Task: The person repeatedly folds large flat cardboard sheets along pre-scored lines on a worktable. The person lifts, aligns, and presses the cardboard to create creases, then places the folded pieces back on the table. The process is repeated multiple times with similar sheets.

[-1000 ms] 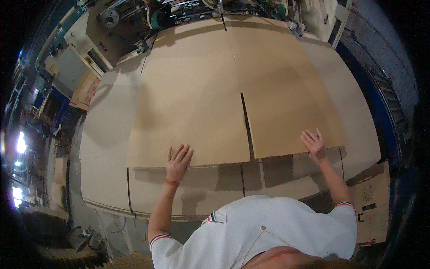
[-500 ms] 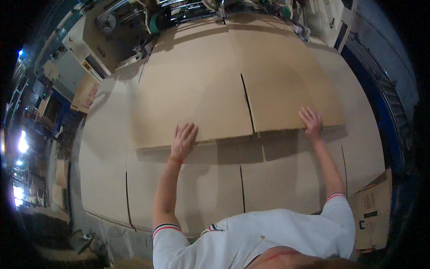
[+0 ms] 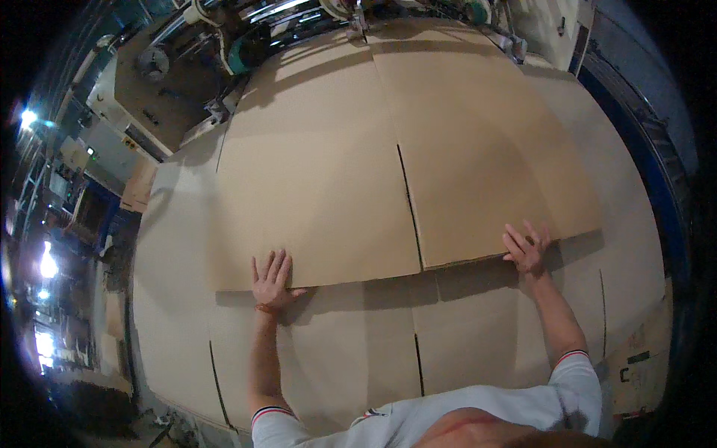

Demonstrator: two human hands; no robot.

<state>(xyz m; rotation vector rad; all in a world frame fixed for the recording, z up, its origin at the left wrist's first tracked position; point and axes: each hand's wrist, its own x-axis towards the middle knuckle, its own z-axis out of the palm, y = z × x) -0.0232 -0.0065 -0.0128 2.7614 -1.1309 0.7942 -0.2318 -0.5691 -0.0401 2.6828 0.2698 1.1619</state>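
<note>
A large flat cardboard sheet [image 3: 321,172] with a dark slot near its middle lies in front of me, its far edge reaching up to a machine. My left hand [image 3: 273,280] rests on the sheet's near edge toward the left, fingers spread and flat. Toward the right of the same edge, my right hand [image 3: 527,248] also lies with fingers apart on the board. Neither hand wraps round anything. Beneath the sheet is another layer of slotted cardboard [image 3: 343,340], paler, which spreads out past it on both sides and toward me.
Across the far side stands a machine with metal rollers [image 3: 280,11] and a green wheel [image 3: 240,56]. Its beige housing [image 3: 142,89] is at the far left. A dark blue rail [image 3: 635,142] runs along the right. A cardboard box [image 3: 641,366] stands at the lower right.
The top sheet's near edge now sits lower in the view, closer to me. My left hand has shifted left and lower, with the thumb spread out; my right hand is lower too.
</note>
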